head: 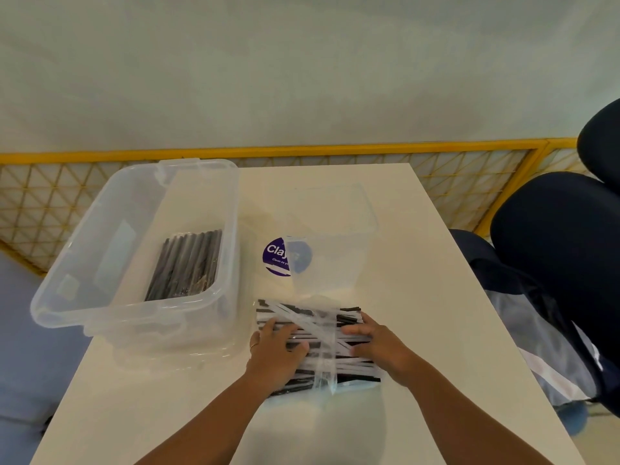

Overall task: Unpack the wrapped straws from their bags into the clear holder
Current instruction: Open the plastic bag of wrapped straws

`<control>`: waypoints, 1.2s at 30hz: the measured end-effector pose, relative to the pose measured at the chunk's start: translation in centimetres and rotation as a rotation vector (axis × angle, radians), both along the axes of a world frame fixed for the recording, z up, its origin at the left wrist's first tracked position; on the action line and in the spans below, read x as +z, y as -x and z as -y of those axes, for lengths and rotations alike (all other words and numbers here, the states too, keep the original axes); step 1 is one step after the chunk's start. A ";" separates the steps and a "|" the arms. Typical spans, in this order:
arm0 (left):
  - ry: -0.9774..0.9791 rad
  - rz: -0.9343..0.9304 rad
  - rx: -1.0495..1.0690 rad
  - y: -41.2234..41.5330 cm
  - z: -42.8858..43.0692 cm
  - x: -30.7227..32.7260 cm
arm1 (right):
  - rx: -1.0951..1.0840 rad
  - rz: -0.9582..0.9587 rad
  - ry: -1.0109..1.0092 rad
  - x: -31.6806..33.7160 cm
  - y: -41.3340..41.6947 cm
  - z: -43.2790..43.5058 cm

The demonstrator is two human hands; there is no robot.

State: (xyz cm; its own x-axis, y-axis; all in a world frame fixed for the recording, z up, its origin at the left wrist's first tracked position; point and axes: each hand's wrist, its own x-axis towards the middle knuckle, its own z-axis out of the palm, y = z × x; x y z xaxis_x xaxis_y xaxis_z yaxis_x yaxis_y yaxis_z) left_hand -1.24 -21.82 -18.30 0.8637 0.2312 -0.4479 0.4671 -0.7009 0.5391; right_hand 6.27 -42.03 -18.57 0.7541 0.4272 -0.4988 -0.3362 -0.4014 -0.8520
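A pile of wrapped black straws (318, 327) lies crosswise on the white table (419, 297), partly under a clear bag (328, 370). My left hand (275, 354) rests on the pile's left end with fingers spread over the straws. My right hand (379, 344) covers the pile's right end, fingers laid on the straws. The clear holder (141, 256), a lidless plastic tub, stands at the left and holds a bundle of black straws (188, 263) along its right side.
A clear empty bag (332, 229) with a purple round sticker (276, 256) lies flat behind the pile. A dark chair (557, 250) stands at the table's right. A yellow lattice rail (302, 151) runs behind the table.
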 end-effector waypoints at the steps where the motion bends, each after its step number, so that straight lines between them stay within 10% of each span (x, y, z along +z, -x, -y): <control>1: -0.024 -0.033 -0.002 0.1 0.1 0.1 | 0.031 0.005 0.028 0.0 -0.1 0.0; 11: -0.096 -0.074 -0.020 0.5 0.4 0.6 | -0.054 0.450 0.330 0.7 0.9 -1.3; 20: -0.020 0.020 0.200 1.8 0.0 0.3 | -0.184 0.147 -0.086 0.5 2.8 0.4; 27: 0.031 0.057 0.163 1.4 0.2 0.0 | -0.040 0.460 0.225 -1.3 3.8 -0.3; 36: 0.081 0.162 0.051 1.6 -0.4 0.5 | -0.300 0.362 0.400 -0.4 1.5 -1.1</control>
State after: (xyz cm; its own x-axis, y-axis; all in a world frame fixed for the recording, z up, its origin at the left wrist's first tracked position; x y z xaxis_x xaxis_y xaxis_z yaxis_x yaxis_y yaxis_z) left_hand -2.79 -21.40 -17.81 0.9142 0.2453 -0.3226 0.4033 -0.6298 0.6639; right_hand 4.78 -40.92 -19.01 0.9639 0.0035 -0.2663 -0.2011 -0.6460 -0.7363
